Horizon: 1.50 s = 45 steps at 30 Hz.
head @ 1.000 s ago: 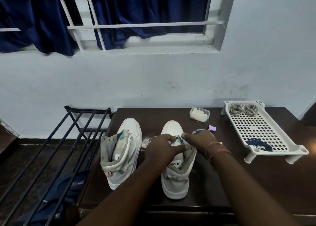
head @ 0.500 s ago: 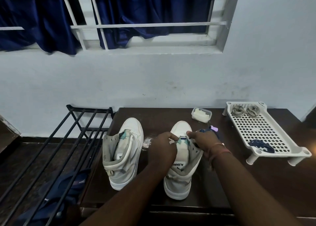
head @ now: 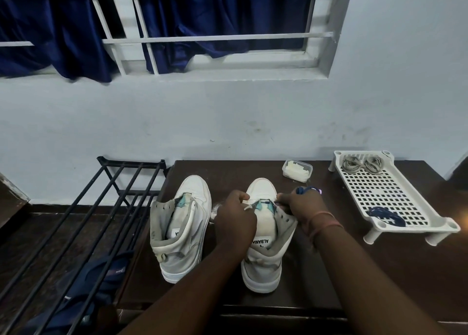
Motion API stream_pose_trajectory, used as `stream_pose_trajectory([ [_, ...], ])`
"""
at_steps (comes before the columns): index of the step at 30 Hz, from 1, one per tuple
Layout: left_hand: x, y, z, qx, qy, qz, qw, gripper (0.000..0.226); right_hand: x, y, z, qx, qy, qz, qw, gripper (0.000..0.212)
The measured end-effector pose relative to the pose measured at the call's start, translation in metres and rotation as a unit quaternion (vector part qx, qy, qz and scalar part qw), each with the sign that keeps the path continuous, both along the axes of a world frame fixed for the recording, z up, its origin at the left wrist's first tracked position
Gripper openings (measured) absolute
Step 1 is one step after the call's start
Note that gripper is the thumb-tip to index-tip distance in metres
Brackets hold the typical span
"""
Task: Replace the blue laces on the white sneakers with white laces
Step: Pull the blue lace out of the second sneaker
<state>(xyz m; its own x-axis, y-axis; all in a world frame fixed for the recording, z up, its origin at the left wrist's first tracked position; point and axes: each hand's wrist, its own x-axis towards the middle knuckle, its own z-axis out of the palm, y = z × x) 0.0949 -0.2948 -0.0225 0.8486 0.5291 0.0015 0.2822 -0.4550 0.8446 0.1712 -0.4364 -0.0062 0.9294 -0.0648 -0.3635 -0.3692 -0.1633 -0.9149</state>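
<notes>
Two white high-top sneakers stand on the dark table, toes pointing at the wall. The left sneaker (head: 181, 233) has no lace in it. Both my hands are at the throat of the right sneaker (head: 263, 266). My left hand (head: 235, 215) grips its left eyelet flap. My right hand (head: 301, 204) pinches the blue lace (head: 304, 190) at the right flap, with a bunch of it sticking out behind my fingers. A short blue strand still crosses the lowest eyelets. Two coiled whitish laces (head: 362, 163) lie at the far end of the white perforated tray (head: 379, 190).
Another blue lace (head: 385, 218) lies at the tray's near end. A small plastic container (head: 297, 170) stands near the wall behind the right sneaker. A black metal rack (head: 114, 208) adjoins the table's left side, with blue fabric (head: 101, 284) under it.
My hands have drawn apart over the right sneaker, uncovering its tongue. My right hand has moved right and back with the blue lace.
</notes>
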Motion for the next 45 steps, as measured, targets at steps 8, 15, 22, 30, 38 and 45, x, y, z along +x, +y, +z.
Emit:
stream_pose_trajectory([
  [8, 0.015, 0.012, 0.005, -0.023, -0.001, 0.036, 0.999, 0.023, 0.001, 0.000, 0.024, 0.105, -0.071, -0.055, 0.990, 0.017],
  [15, 0.027, 0.019, 0.006, -0.105, -0.018, 0.033, 0.994, 0.018, -0.009, -0.001, 0.048, 0.154, -0.134, -0.053, 0.977, 0.031],
  [22, 0.018, 0.027, 0.052, -0.117, -0.072, -0.091, 0.986, 0.028, -0.023, 0.012, 0.057, 0.189, -0.156, 0.048, 0.968, 0.040],
  [30, -0.007, 0.037, 0.064, -0.032, -0.110, -0.176, 0.978, 0.010, -0.041, 0.019, 0.070, 0.155, -0.168, 0.120, 0.966, 0.038],
  [38, -0.023, 0.040, 0.086, -0.411, -0.032, -0.063, 0.909, 0.010, -0.027, -0.030, 0.061, -0.120, -0.070, 0.101, 0.985, 0.035],
  [45, -0.042, 0.038, 0.080, -0.529, 0.038, -0.106, 0.841, 0.022, -0.048, -0.024, 0.072, -0.369, -0.065, 0.193, 0.907, 0.048],
])
